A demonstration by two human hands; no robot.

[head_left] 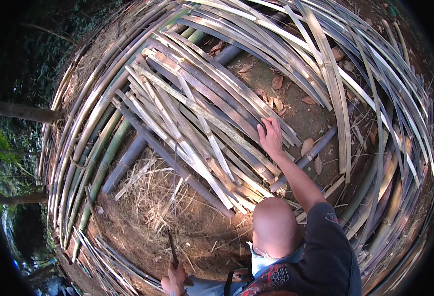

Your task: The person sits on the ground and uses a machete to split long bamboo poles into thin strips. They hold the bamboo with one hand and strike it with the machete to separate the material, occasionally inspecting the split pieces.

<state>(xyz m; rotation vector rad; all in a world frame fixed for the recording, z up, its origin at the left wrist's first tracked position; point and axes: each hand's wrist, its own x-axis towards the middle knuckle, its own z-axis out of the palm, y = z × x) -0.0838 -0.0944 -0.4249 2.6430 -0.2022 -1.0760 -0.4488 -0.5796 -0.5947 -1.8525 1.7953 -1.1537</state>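
The left hand (176, 277) closes round the brown handle end of a long, dark, narrow tool (172, 245), which points away from the body over the ground (123, 246). A thin grey line runs on beyond it; whether that is part of the blade cannot be told.

The right hand (272, 134) is open, thumb parted from slightly bent fingers, resting at the right side of a heap of bamboo strips (202, 111). The strips are flat, straight and split, some pale and raw, others weathered grey-brown with ringed nodes. They lie slantwise across the middle of the ground, overlapping, over a thick, smooth grey pole (132, 163).

Nearer the body, straw-like shavings (153, 202) form a loose, fibrous mat on the reddish earth. Curled dry leaves (276, 82) dot the darker soil beyond the heap. Along the ground's left edge, round poles (86, 98) run side by side, tan to glossy green; toward its right edge, long slender slats (409, 93) cross in a springy tangle, the fisheye bowing them.

A bare, rounded knee (275, 224) pushes through frayed blue denim beside a dark cloth sleeve (320, 222).
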